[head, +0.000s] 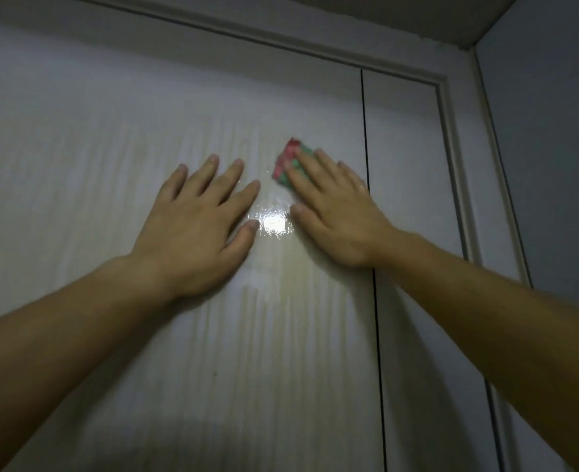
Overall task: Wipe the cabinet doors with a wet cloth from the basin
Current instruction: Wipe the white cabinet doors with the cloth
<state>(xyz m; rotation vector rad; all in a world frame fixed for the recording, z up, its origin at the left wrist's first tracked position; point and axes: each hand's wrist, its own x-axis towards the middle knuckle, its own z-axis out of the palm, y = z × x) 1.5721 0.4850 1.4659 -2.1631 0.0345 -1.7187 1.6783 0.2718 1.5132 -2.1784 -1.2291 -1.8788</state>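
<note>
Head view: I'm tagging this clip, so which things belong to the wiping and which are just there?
Job: cloth under the right hand; left hand flat on the wide door; narrow door beside it.
Just there: frame, side wall, ceiling.

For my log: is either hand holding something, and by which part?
Right hand presses the cloth flat on the door, fingers over its lower part, not gripping. Left hand holds nothing.
</note>
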